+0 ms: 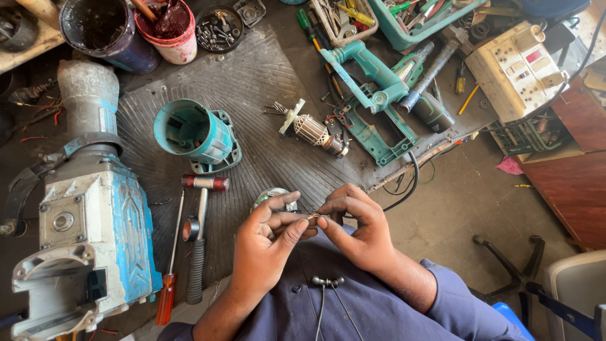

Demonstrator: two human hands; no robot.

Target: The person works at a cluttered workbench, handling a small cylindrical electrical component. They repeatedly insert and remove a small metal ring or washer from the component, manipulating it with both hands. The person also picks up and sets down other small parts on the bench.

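My left hand (273, 239) and my right hand (355, 224) meet in front of my chest, fingertips pinching a small thin metal part or wire end (314, 216) between them. Just behind my left fingers lies a round greenish part (270, 195), partly hidden. Farther out on the ribbed rubber mat (252, 82) rests a motor armature (314, 131) with a white fan. A teal cylindrical motor housing (196, 134) stands to its left.
A large blue-grey demolition hammer body (85, 215) lies at left. A small hammer (199, 233) and a red-handled screwdriver (169, 278) sit beside it. Teal tool handle halves (372, 95), tool trays (404, 19), paint tubs (170, 25) and a white switch box (514, 69) line the far side.
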